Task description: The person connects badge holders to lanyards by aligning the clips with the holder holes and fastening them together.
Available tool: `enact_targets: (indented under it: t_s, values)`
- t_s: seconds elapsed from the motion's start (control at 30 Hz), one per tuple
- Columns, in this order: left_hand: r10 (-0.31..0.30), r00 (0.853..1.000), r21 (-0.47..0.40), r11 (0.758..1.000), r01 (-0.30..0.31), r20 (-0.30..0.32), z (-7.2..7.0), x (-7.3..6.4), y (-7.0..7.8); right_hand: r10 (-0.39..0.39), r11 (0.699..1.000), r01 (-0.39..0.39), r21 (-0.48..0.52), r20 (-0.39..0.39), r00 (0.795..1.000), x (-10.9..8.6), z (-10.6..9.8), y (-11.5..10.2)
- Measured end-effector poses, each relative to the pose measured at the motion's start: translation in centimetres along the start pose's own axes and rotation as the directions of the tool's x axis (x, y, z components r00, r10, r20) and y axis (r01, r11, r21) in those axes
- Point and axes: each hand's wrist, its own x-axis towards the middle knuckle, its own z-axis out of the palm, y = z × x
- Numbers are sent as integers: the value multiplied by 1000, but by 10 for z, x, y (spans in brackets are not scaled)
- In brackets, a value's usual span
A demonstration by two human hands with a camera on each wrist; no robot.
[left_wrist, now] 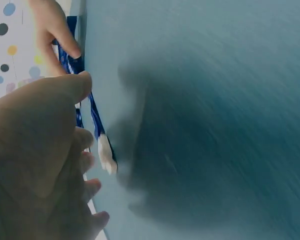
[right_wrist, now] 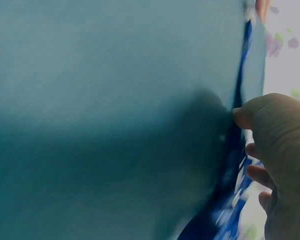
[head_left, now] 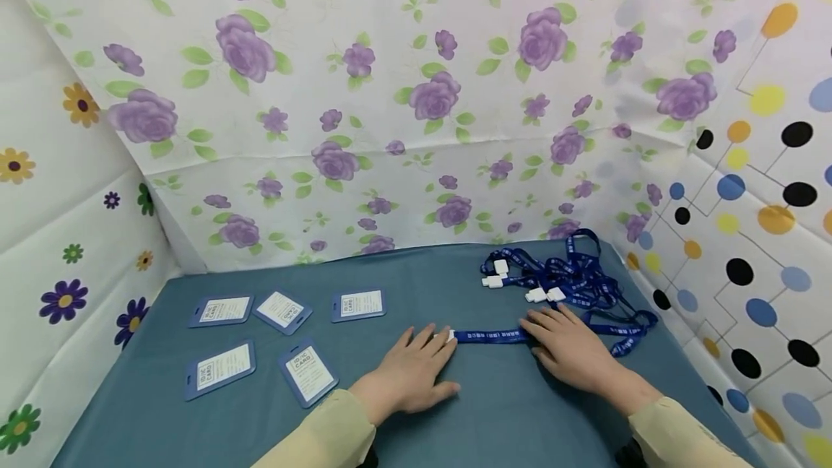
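A blue lanyard (head_left: 490, 336) with white lettering lies stretched out between the two hands. At its left end is a white clip (left_wrist: 106, 154), mostly hidden behind my left fingertips in the head view. My left hand (head_left: 416, 374) is spread flat beside that clip, its thumb apart, with nothing in its grasp. Over the strap farther right is my right hand (head_left: 575, 352), fingers extended. In the right wrist view, the right thumb (right_wrist: 247, 114) is at the strap's edge; whether it presses on it I cannot tell.
Behind the right hand lies a tangled pile of blue lanyards (head_left: 572, 269) with white clips (head_left: 500, 267). Several blue card holders, including one (head_left: 359, 305) near the middle, lie on the left of the blue-green tablecloth (head_left: 494, 417). Patterned cloth walls (head_left: 390, 114) enclose the table.
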Motion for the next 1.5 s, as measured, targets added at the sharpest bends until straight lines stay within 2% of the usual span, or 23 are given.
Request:
enact_targets:
  t_s: [0.1, 0.2, 0.33, 0.57, 0.73, 0.83, 0.93, 1.0, 1.1, 1.17, 1.2, 1.27, 1.37, 1.43, 1.5]
  values:
    - [-30, 999, -32, 999, 30, -14, -4, -16, -12, -42, 998, 43, 47, -30, 999, 31, 0, -30]
    - [-76, 997, -46, 996, 75, -19, -4, -35, -24, -79, 991, 79, 105, -6, 997, 61, 2, -59]
    - [-108, 994, -64, 992, 106, -33, -4, -62, -40, -73, 989, 69, 133, 26, 997, 85, 10, -83]
    - [-123, 990, -127, 985, 114, -68, -5, -116, -75, -3, 990, 5, 142, -21, 1000, 92, 17, -88]
    - [-180, 979, -132, 977, 167, -93, 2, -153, -103, -5, 984, 1, 180, 18, 1000, 86, 16, -83]
    - [-209, 972, -112, 974, 197, -108, 8, -167, -111, 14, 983, -22, 184, 45, 999, 79, 15, -77]
    - [-203, 973, -104, 976, 192, -106, 15, -172, -112, 40, 983, -48, 179, 49, 998, 72, 14, -70]
    - [-174, 980, -106, 981, 164, -92, 18, -171, -111, 50, 983, -56, 173, 42, 998, 69, 15, -66]
    - [-123, 990, -161, 981, 111, -68, 17, -162, -108, 63, 984, -68, 164, 32, 997, 64, 15, -60]
    - [-119, 990, -206, 973, 101, -77, 17, -156, -107, 63, 984, -67, 164, 29, 998, 63, 16, -58]
    - [-138, 986, -218, 969, 115, -91, 17, -152, -105, 68, 983, -73, 170, 35, 997, 62, 17, -58]
    - [-217, 967, -230, 956, 182, -134, 17, -144, -100, 72, 980, -78, 181, 40, 997, 63, 17, -58]
    - [-373, 909, -196, 921, 338, -185, 18, -132, -92, 91, 975, -100, 196, 53, 994, 64, 17, -60]
    - [-448, 874, -168, 892, 420, -190, 19, -125, -86, 100, 974, -110, 197, 59, 993, 65, 17, -61]
    - [-478, 858, -137, 878, 459, -187, 20, -121, -83, 110, 972, -122, 201, 70, 991, 65, 17, -61]
